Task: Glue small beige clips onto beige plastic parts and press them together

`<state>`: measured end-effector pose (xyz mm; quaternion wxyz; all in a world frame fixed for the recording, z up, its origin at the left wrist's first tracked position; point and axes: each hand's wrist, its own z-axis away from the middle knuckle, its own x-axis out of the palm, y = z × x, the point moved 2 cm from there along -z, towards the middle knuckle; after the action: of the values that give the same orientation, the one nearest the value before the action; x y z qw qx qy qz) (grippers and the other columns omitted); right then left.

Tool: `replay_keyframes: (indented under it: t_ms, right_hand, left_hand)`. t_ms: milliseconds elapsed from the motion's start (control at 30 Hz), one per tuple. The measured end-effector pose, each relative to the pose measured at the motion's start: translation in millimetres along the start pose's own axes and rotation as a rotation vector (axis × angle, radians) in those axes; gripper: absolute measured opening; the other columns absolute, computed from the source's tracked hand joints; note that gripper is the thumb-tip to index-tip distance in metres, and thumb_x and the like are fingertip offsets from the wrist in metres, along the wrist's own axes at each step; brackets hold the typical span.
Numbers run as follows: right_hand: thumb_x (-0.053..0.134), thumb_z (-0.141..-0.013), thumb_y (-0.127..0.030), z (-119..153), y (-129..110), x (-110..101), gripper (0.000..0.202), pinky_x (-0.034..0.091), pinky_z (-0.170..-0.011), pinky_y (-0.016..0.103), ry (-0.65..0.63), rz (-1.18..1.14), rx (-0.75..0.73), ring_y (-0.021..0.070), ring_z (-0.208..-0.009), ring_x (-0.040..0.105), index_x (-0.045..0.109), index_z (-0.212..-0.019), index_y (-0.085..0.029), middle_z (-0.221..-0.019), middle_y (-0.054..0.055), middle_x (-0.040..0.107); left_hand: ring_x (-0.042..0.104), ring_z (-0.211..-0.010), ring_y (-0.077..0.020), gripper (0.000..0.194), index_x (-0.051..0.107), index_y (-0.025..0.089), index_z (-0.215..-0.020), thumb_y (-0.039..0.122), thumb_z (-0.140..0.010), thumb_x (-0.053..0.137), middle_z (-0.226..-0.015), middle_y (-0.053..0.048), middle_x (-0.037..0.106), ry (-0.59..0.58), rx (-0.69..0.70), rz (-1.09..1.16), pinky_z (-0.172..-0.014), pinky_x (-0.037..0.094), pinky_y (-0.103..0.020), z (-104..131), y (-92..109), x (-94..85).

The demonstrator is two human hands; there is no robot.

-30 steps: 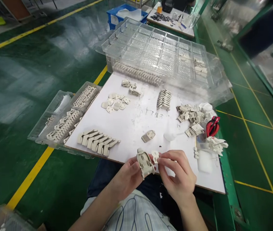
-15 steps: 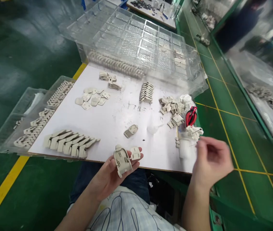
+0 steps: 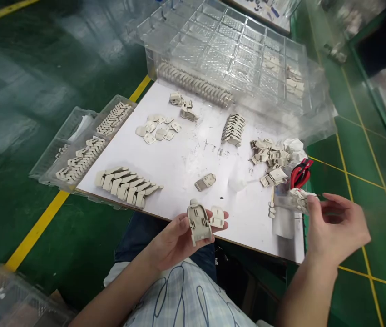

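Note:
My left hand (image 3: 175, 236) is closed around a beige curved plastic shell (image 3: 199, 222), its slotted inner side facing up. A smaller beige plastic plate (image 3: 217, 217) rests on the fingertips of the same hand. At the table's right edge is my right hand (image 3: 339, 227), thumb and forefinger close together beside a crumpled white cloth (image 3: 300, 200); what they pinch, if anything, is hidden. Below the cloth a whitish translucent cup (image 3: 283, 225) is at the table's edge. One more beige shell (image 3: 205, 181) lies in the middle of the white tabletop (image 3: 179, 168).
A nested row of beige shells (image 3: 125, 185) lies front left, another row (image 3: 233, 129) farther back. Loose plates (image 3: 160, 132) and a heap of parts (image 3: 269, 152) lie on the table. Red-handled pliers (image 3: 301, 173) are at right. Clear compartment trays (image 3: 227, 50) stand behind.
The view has swung left, so everything appears farther right. My right hand was blurred by motion and is now steadier beside the cloth. My left hand keeps both parts.

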<state>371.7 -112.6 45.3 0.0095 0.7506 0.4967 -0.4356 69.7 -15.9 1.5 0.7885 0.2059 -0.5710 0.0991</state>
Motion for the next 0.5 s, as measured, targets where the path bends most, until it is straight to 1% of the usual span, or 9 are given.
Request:
replay_keyframes:
  t_ms: [67, 167, 233, 367, 433, 500]
  right_hand:
    - [0.068, -0.086, -0.051, -2.5, -1.4, 1.5, 0.027, 0.041, -0.059, 0.036, -0.035, 0.032, -0.040, 0.0213, -0.062, 0.054, 0.068, -0.080, -0.024, -0.072, 0.003, 0.059]
    - [0.065, -0.088, -0.049, -4.8, 2.4, 1.8, 0.028, 0.039, -0.060, 0.037, -0.034, 0.083, -0.072, 0.0216, -0.061, 0.051, 0.064, -0.073, -0.025, -0.067, 0.003, 0.058]
    - [0.066, -0.086, -0.049, -4.3, 6.5, 1.9, 0.029, 0.038, -0.060, 0.037, -0.013, 0.089, -0.062, 0.0218, -0.059, 0.050, 0.063, -0.072, -0.025, -0.066, 0.003, 0.057]
    - [0.068, -0.085, -0.048, -1.2, 10.4, 4.2, 0.029, 0.036, -0.056, 0.036, 0.105, 0.094, -0.009, 0.0212, -0.055, 0.048, 0.063, -0.068, -0.025, -0.064, 0.003, 0.055]
    - [0.068, -0.084, -0.047, -1.7, 12.8, 4.0, 0.028, 0.036, -0.057, 0.036, 0.078, 0.089, -0.010, 0.0211, -0.056, 0.049, 0.062, -0.068, -0.024, -0.064, 0.002, 0.055]
    - [0.067, -0.083, -0.044, -4.6, 18.7, -5.3, 0.027, 0.034, -0.058, 0.035, 0.080, 0.102, -0.004, 0.0210, -0.059, 0.048, 0.060, -0.068, -0.024, -0.065, 0.002, 0.052]
  left_hand:
    - [0.067, -0.119, -0.0298, 0.035, 0.082, 0.023, -0.097, 0.049, -0.074, 0.085, -0.109, -0.009, 0.078, 0.004, 0.000, 0.007, -0.085, 0.048, -0.030, 0.4, 0.0, -0.8]
    - [0.068, -0.117, -0.0292, 0.036, 0.082, 0.022, -0.098, 0.048, -0.074, 0.086, -0.105, -0.010, 0.079, 0.005, 0.001, 0.014, -0.086, 0.047, -0.030, 1.2, 0.2, -0.6]
    - [0.068, -0.117, -0.0284, 0.036, 0.082, 0.022, -0.098, 0.048, -0.073, 0.086, -0.103, -0.009, 0.079, 0.000, 0.005, 0.013, -0.087, 0.046, -0.030, 1.7, 0.4, -0.5]
    - [0.068, -0.116, -0.0262, 0.035, 0.082, 0.024, -0.098, 0.050, -0.074, 0.084, -0.102, -0.006, 0.079, -0.016, 0.013, -0.001, -0.088, 0.046, -0.030, 2.4, 1.1, -1.6]
    - [0.067, -0.117, -0.0252, 0.034, 0.081, 0.026, -0.098, 0.051, -0.076, 0.083, -0.103, -0.005, 0.079, -0.030, 0.012, -0.016, -0.089, 0.046, -0.029, 2.7, 1.4, -2.2]
    - [0.066, -0.120, -0.0249, 0.034, 0.080, 0.027, -0.100, 0.051, -0.076, 0.082, -0.106, -0.004, 0.078, -0.043, 0.003, -0.032, -0.091, 0.045, -0.029, 2.8, 1.5, -2.5]
